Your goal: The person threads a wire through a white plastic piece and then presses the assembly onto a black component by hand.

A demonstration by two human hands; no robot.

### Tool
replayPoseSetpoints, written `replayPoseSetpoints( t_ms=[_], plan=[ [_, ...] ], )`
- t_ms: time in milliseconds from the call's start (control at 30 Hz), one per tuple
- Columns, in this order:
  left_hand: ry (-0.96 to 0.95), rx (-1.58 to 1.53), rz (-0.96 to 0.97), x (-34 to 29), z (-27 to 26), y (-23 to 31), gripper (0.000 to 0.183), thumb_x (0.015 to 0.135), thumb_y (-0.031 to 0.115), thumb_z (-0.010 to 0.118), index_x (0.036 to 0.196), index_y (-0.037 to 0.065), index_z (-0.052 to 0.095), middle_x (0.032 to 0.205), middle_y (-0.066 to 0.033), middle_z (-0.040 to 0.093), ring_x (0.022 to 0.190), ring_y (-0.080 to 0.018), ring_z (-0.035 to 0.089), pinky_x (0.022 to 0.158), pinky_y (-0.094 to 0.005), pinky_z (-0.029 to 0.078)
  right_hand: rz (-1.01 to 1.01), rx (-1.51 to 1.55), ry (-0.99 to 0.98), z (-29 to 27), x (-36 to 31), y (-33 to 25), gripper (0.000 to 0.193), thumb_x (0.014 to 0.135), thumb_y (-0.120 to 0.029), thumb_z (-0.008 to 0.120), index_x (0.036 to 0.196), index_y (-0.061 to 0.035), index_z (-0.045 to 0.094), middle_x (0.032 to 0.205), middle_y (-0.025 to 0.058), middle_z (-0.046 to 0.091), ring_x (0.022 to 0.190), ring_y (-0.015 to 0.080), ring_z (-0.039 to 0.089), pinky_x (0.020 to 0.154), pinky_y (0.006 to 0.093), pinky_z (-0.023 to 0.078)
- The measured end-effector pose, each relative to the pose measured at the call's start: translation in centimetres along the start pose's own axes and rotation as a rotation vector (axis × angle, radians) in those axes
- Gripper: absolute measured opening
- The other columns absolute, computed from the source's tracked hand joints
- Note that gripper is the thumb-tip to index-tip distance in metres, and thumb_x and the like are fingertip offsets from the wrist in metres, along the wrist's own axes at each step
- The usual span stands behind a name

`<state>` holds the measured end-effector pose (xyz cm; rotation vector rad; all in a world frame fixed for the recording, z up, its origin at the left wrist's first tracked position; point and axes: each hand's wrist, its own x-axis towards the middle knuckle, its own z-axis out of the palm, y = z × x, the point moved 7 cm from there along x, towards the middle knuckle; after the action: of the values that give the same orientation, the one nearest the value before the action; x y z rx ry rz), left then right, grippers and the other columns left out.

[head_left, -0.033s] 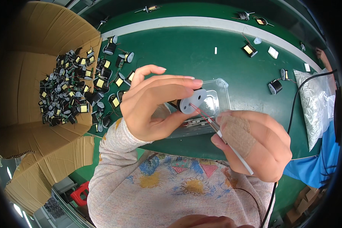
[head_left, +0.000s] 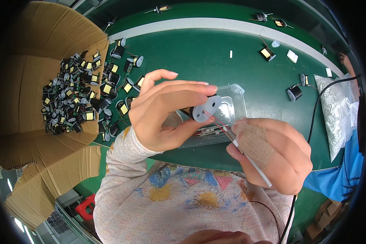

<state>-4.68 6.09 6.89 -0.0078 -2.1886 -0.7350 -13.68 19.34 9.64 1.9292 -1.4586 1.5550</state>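
My left hand (head_left: pixel 166 105) is closed on a small part with a pale grey oval end disc (head_left: pixel 205 109), which has a few holes in its face. Black shows behind the disc; the rest of the part is hidden by fingers. Thin red wires (head_left: pixel 220 124) run from a hole in the disc towards my right hand (head_left: pixel 272 152). That hand pinches slim metal tweezers (head_left: pixel 254 166), their tip at the wires and their pale end sticking out below the palm. A brown strip covers part of the hand. Under both hands sits a clear plastic tray (head_left: pixel 243 101) holding thin whitish pieces.
On the left a large cardboard box (head_left: pixel 22 77) is heaped with black parts with yellow patches (head_left: pixel 71 95). More such parts lie beside it. A clear bag of small white tubes (head_left: pixel 338 110) rests at the right, near a black cable (head_left: pixel 313 122). Another person's hand (head_left: pixel 345 63) shows beyond.
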Motion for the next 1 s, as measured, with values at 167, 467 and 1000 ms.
replayPoseSetpoints(
  t_ms=[167, 467, 1000],
  plan=[
    [-0.110, 0.040, 0.044, -0.1, 0.2, 0.4, 0.049, 0.060, 0.003, 0.080, 0.098, 0.005, 0.049, 0.095, -0.0174, 0.067, 0.089, -0.0258, 0.065, 0.089, -0.0438, 0.035, -0.025, -0.005, 0.011, -0.2, 0.1, -0.2, 0.038, 0.050, 0.005, 0.077, 0.084, 0.0085, 0.060, 0.076, 0.0182, 0.063, 0.067, 0.0304, 0.065, 0.054, 0.0321, 0.055],
    [-0.050, 0.093, 0.035, 0.3, -0.1, 0.6, 0.031, 0.061, 0.003, 0.075, 0.089, 0.008, 0.062, 0.095, -0.0041, 0.069, 0.088, -0.0183, 0.066, 0.084, -0.0350, 0.038, 0.069, 0.045, -0.115, -0.1, 0.7, 0.9, 0.035, 0.046, 0.010, 0.073, 0.080, 0.0100, 0.062, 0.072, 0.0177, 0.063, 0.062, 0.0294, 0.064, 0.057, 0.0322, 0.052],
    [-0.165, -0.357, -0.135, -0.4, 1.1, -1.2, 0.047, 0.067, 0.022, 0.079, 0.093, 0.002, 0.046, 0.097, -0.0224, 0.065, 0.082, -0.0201, 0.059, 0.074, -0.0328, 0.042, 0.216, 0.039, -0.106, 0.8, 0.5, 2.9, 0.026, 0.053, 0.008, 0.070, 0.078, 0.0036, 0.065, 0.073, 0.0138, 0.063, 0.061, 0.0247, 0.060, 0.055, 0.0303, 0.047]
  ],
)
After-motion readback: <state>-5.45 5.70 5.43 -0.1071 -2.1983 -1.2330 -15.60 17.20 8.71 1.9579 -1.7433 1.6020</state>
